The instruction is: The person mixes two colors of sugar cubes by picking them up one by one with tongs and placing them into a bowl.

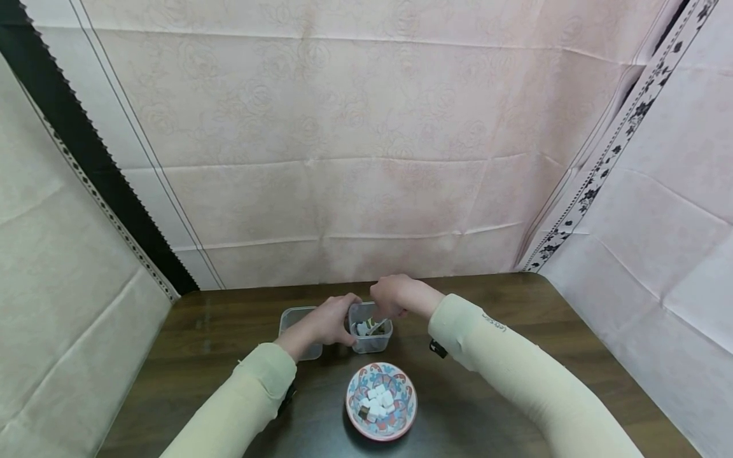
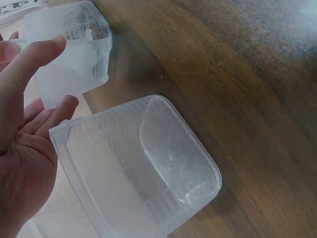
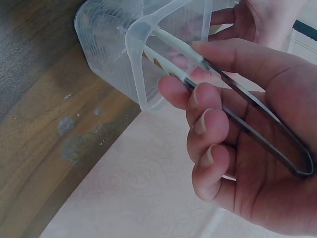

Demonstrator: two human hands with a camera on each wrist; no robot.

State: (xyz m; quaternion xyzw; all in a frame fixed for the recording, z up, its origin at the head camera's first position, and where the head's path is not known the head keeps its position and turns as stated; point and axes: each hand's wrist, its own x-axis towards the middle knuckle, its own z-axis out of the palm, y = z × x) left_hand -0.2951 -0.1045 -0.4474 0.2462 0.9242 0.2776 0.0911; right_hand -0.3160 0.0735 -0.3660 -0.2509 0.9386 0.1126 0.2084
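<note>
In the head view my right hand (image 1: 403, 296) is over the right-hand clear plastic container (image 1: 371, 345). It pinches a pair of tweezers (image 3: 247, 99) with dark handles and pale tips, and the tips reach inside that container. White pieces (image 1: 362, 329) and something greenish lie in there. My left hand (image 1: 325, 322) holds the same container from its left side, thumb at the front and fingers towards the back. Below stands a patterned bowl (image 1: 380, 436) with several white cubes (image 1: 382, 401) and one dark-faced piece (image 1: 363, 412).
A second clear container (image 2: 178, 163) stands left of the first, partly under my left hand in the head view. The brown wooden table (image 1: 229, 343) meets pale patterned cloth (image 1: 343, 210) at its back edge, with cloth at both sides.
</note>
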